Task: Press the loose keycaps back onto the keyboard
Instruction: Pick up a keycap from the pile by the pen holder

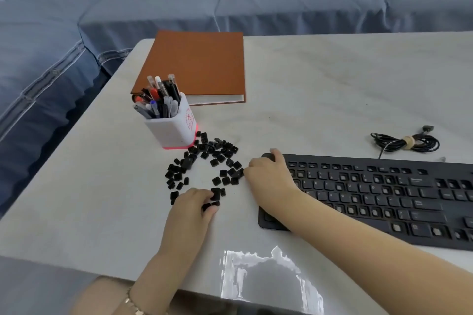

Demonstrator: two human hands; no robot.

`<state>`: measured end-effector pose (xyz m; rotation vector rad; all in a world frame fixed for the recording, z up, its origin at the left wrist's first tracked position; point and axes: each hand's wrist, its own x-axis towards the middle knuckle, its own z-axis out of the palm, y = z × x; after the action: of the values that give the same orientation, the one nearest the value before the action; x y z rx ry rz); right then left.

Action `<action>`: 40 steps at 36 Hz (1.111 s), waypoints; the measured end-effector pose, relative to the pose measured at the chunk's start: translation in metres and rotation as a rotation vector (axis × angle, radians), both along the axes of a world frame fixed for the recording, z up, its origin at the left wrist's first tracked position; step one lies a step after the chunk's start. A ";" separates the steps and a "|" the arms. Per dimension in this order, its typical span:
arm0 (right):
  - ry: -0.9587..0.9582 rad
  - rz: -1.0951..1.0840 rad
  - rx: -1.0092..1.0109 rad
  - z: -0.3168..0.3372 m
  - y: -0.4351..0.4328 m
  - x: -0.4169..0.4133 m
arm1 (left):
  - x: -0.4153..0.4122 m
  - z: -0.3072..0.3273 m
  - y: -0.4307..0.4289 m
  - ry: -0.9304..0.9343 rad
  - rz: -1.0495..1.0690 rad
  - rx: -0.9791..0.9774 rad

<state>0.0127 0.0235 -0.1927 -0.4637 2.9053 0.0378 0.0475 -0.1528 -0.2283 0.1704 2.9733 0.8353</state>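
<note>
Black keycaps (204, 161) lie loose in a scattered heap on the bench (332, 84), between the pen cup (174, 125) and the left end of the keyboard (384, 194). Your left hand (192, 204) is at the near edge of that heap, fingers curled round one or two caps there in a pinch grip. Whether they are lifted clear of the bench cannot be told. Your right hand (268, 174) lies over the keyboard's left end with the fingers bent and one digit reaching over the far corner. Whether it grips the board, merely rests on it or conceals a cap cannot be told. The keyboard sits flat, angled across the right side of the bench. Many positions along the letter rows show pale bare stems, while others, including the wide keys to the right, carry caps. Judged from this, the task is at an early stage: the heap is large, the open positions are numerous, and no cap is being pressed down at this moment. What remains is to pick, orient and seat each cap in turn. The legends on the loose caps are too small to read, so matching cannot be verified. A brown book (199, 64) and a coiled cable (407, 142) are also on the bench, apart from the work.
</note>
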 end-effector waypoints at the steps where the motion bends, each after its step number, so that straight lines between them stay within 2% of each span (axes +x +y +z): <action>1: -0.012 0.008 0.026 0.002 -0.003 -0.002 | 0.000 0.000 -0.001 -0.001 0.000 -0.004; 7: -0.099 0.018 0.057 0.010 -0.018 -0.010 | -0.001 0.001 -0.007 0.021 0.003 -0.002; 11: -0.107 0.043 0.084 0.014 -0.023 -0.014 | 0.000 0.002 -0.011 0.048 0.058 0.067; 14: -0.093 0.076 0.061 0.014 -0.020 -0.016 | 0.003 0.009 -0.010 0.048 0.176 0.219; 16: -0.071 0.096 -0.012 0.012 -0.015 -0.016 | 0.004 0.015 -0.006 0.021 0.290 0.400; 18: -0.075 0.038 -0.198 0.007 -0.008 -0.013 | 0.005 0.022 0.000 -0.022 0.385 0.609; 21: -0.102 -0.179 -0.691 0.009 0.005 0.001 | 0.004 0.030 0.010 -0.093 0.475 0.857; 24: -0.169 -0.387 -1.157 0.016 0.016 0.020 | 0.005 0.036 0.020 -0.188 0.507 1.012; 27: -0.318 -0.545 -1.515 0.022 0.025 0.036 | 0.006 0.042 0.033 -0.299 0.528 1.110; 34: -0.449 -0.713 -1.918 0.040 0.050 0.060 | 0.013 0.053 0.062 -0.372 0.446 1.118; 40: -0.407 -0.607 -2.000 0.055 0.067 0.073 | 0.018 0.063 0.082 -0.380 0.345 1.095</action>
<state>0.0859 0.0907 -0.1381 0.2532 1.5167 -2.5382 0.0656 -0.0706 -0.1657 -0.4282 1.9181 2.1352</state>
